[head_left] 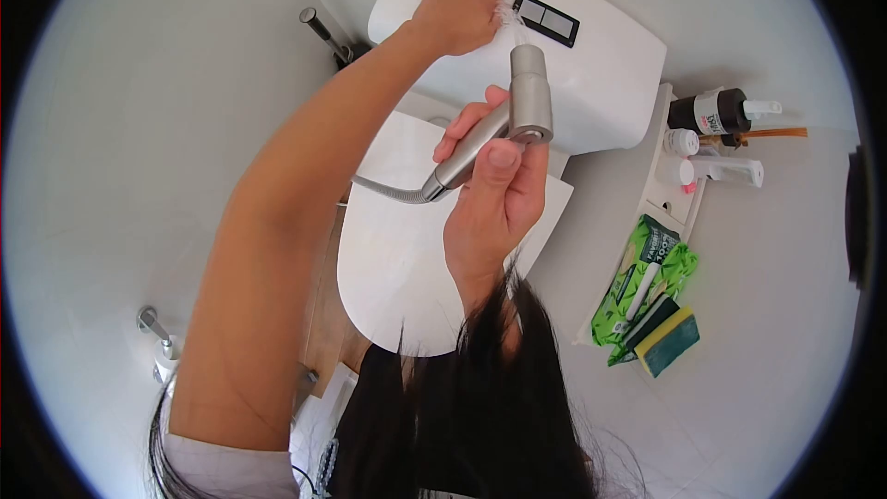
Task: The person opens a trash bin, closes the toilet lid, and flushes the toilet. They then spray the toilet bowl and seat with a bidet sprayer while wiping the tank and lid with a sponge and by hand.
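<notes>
My right hand [499, 194] is wrapped around the handle of a brushed-metal bidet sprayer [529, 97], with the thumb near its head. From the handle a metal hose [393, 192] curves off to the left. The sprayer's head points at the white toilet cistern [591, 83], and a thin spray of water [513, 20] shows at its tip. On the cistern's top, left of the black-framed flush button [547, 19], my left hand [465, 7] lies flat with its fingers extended and slightly blurred. Below the sprayer is the closed white toilet lid [397, 268].
A narrow white ledge [652, 187] on the right bears a dark pump bottle [711, 113], small white containers, a green wipes pack [628, 300] and a yellow-green sponge [667, 342]. A toilet brush [321, 32] stands left of the cistern. Dark hair hangs into the lower view.
</notes>
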The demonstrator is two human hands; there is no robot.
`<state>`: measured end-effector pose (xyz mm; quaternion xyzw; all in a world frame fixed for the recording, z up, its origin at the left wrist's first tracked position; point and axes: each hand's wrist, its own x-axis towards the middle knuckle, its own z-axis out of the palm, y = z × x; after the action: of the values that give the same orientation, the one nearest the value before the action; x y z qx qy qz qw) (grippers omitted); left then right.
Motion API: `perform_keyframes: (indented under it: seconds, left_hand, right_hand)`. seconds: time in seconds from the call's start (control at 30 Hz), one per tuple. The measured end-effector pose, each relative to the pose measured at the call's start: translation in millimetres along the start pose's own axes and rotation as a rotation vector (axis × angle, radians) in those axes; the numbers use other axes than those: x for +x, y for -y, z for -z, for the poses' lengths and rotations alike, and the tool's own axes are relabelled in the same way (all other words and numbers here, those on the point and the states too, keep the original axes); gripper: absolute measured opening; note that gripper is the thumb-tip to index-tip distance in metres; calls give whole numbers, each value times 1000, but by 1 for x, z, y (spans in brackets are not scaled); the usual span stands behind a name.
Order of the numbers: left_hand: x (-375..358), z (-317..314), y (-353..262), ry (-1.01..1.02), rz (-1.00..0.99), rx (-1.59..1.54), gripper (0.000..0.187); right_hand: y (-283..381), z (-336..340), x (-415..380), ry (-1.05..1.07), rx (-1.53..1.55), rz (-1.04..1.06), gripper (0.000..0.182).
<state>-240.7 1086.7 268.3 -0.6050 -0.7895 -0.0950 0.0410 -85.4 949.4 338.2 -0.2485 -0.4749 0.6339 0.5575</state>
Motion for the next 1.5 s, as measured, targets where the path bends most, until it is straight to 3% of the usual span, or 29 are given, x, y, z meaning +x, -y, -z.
perform_keyframes:
  seconds: [0.07,0.1,0.17,0.23,0.33,0.4,0.53,0.63,0.7,0.77,0.83,0.9,0.97,1.03,1.13,1.17,1.2,1.23,1.33,1.47,1.5]
  left_hand:
    - [4,-2,6,34,-194,-74,65]
    - [5,-2,5,34,-194,-74,65]
    - [10,-3,3,70,-1,27,65]
    - [22,-5,15,104,-54,21,66]
    - [25,-9,23,29,-44,-130,70]
    - [20,-18,13,-44,125,-105,68]
    - [27,-26,18,-273,47,-100,66]
    - [43,-19,10,-207,183,-151,72]
    - [59,-11,-12,-54,358,-126,76]
    - [60,-6,-29,49,345,-155,75]
    - [54,-3,-36,137,145,-289,75]
    - [54,-4,-21,237,63,-147,74]
    - [52,-6,3,127,265,-216,74]
    - [49,-8,20,37,298,-238,73]
    - [48,-13,21,150,-7,-121,66]
    - [41,-19,12,104,-111,-136,63]
    - [31,-22,7,10,-101,-235,60]
    - [21,-22,10,8,-88,-222,60]
    - [-2,-19,9,-292,43,-79,59]
    - [-36,-13,13,-307,48,12,59]
    - [-43,-10,16,-270,-98,-25,60]
  right_hand:
    - [-3,3,-1,8,-4,-3,48]
    - [-6,4,-2,16,-8,-9,48]
    - [-9,4,-1,13,-15,-19,47]
    - [-10,5,0,17,-28,-29,47]
    - [-12,3,-1,-21,-43,-64,47]
    - [-14,6,3,-18,88,-112,37]
    - [-8,2,21,11,88,-105,36]
    - [0,-1,23,0,76,-108,37]
    - [-1,3,15,-14,113,-78,37]
    - [-3,10,9,2,5,-60,46]
    - [-5,13,1,-69,-15,-101,48]
    - [-4,18,-4,-80,-4,-122,48]
    - [-6,21,-9,-124,72,-150,37]
    - [-4,22,-9,-132,52,-171,37]
    - [-5,15,-7,-158,77,-174,39]
    - [-5,12,-7,-147,94,-183,39]
    - [-5,9,-7,-118,82,-166,39]
    - [-5,7,-7,-90,67,-147,39]
    - [-5,3,-13,-16,40,-140,40]
    - [0,6,-34,27,23,-171,39]
    - [1,7,-40,34,23,-188,39]
